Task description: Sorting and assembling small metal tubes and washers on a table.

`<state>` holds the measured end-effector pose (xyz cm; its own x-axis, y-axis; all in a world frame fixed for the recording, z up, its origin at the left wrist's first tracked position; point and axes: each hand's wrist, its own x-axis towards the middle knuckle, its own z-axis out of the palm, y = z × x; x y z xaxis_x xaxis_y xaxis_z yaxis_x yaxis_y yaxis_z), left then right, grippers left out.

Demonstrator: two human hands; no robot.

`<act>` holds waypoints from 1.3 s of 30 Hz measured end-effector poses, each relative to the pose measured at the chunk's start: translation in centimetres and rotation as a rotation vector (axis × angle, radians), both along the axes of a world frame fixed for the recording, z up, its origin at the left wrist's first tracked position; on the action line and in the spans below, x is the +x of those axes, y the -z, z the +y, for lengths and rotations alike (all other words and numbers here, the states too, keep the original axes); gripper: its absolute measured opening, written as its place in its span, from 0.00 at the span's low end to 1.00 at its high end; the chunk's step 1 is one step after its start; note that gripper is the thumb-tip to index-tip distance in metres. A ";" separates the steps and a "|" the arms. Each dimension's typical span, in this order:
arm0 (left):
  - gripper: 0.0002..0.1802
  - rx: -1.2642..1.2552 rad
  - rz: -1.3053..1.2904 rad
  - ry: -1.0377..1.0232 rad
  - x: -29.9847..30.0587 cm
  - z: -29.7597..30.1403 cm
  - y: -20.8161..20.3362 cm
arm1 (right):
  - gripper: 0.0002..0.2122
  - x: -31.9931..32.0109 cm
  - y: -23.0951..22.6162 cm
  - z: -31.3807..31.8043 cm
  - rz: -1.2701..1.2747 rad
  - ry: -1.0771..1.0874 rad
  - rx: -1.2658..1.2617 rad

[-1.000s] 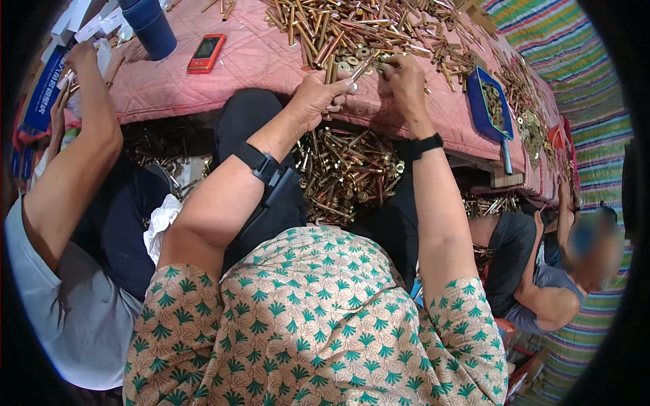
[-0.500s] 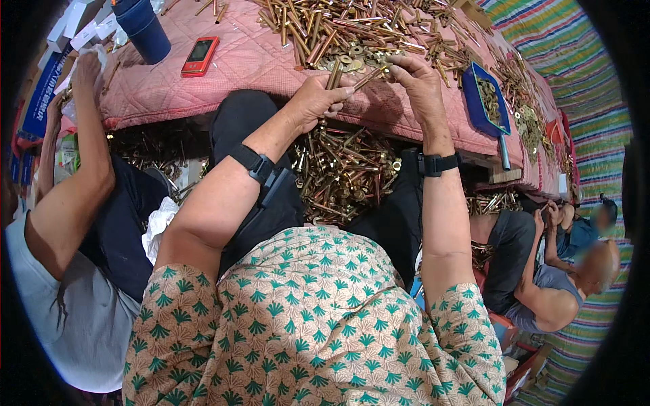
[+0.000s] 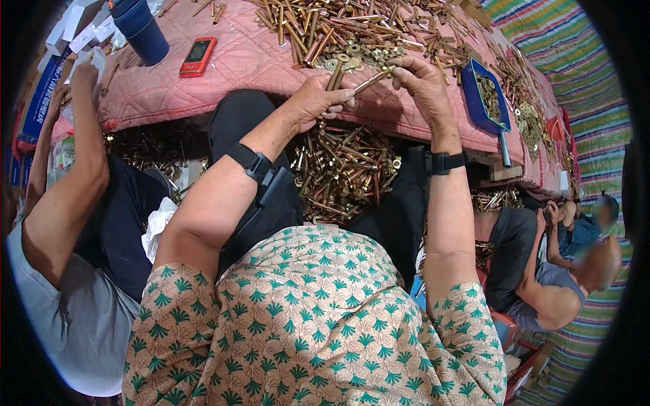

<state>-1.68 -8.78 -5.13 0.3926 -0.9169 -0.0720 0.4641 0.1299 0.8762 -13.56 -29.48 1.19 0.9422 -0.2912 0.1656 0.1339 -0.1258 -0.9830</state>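
My left hand is closed around brass-coloured anchor bolts. One bolt sticks out to the right from between its thumb and fingers, and another bolt points up out of the grip. The fingers of my right hand pinch at the far end of the right-pointing bolt, where a small gold-coloured piece shows; whether it is a nut or a washer I cannot tell. Both hands are over the near edge of the pink quilted table cover. Loose washers lie just beyond them.
A heap of anchor bolts spreads over the table's far side; more finished-looking bolts lie below, between my knees. A blue scoop holds washers. A red phone and a dark blue cup stand left. Co-workers sit either side.
My right hand has shifted slightly to the right, still at the bolt's end. The left hand stays nearly in place. The co-worker's arm at left has moved a little.
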 end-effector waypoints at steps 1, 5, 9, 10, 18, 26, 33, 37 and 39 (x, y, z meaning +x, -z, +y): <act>0.10 0.002 -0.002 0.003 0.0 0.0 0.0 | 0.09 0.0 0.0 -0.1 0.004 -0.017 0.034; 0.11 -0.001 -0.004 0.033 0.1 0.0 0.1 | 0.09 -0.3 -0.3 -0.3 0.015 -0.045 -0.055; 0.12 -0.002 0.009 0.046 0.0 0.1 0.3 | 0.09 -0.6 -0.6 0.3 0.008 -0.012 -0.079; 0.12 -0.004 0.006 0.056 0.1 0.1 0.3 | 0.09 -0.6 -0.9 0.7 0.022 -0.011 -0.039; 0.11 0.002 -0.020 0.051 -0.1 0.0 0.2 | 0.05 -0.3 0.1 0.3 0.069 -0.006 -0.044; 0.12 0.038 -0.063 0.021 -0.2 -0.1 0.2 | 0.06 0.7 1.4 0.5 0.098 0.134 -0.044; 0.12 0.052 -0.059 0.023 -0.3 -0.3 0.6 | 0.04 -0.3 2.6 0.7 -0.020 0.028 0.220; 0.13 0.056 -0.073 0.038 -0.1 -0.3 0.8 | 0.05 -0.7 2.2 1.7 0.013 0.130 0.175; 0.13 0.061 -0.075 0.038 -0.1 -0.1 0.8 | 0.05 -0.8 2.2 1.7 0.022 0.106 0.225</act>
<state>-1.74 -8.93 -5.97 0.3637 -0.9261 -0.1002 0.4003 0.0582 0.9145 -14.38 -27.79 -0.98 0.9073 -0.4155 0.0647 0.1094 0.0847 -0.9904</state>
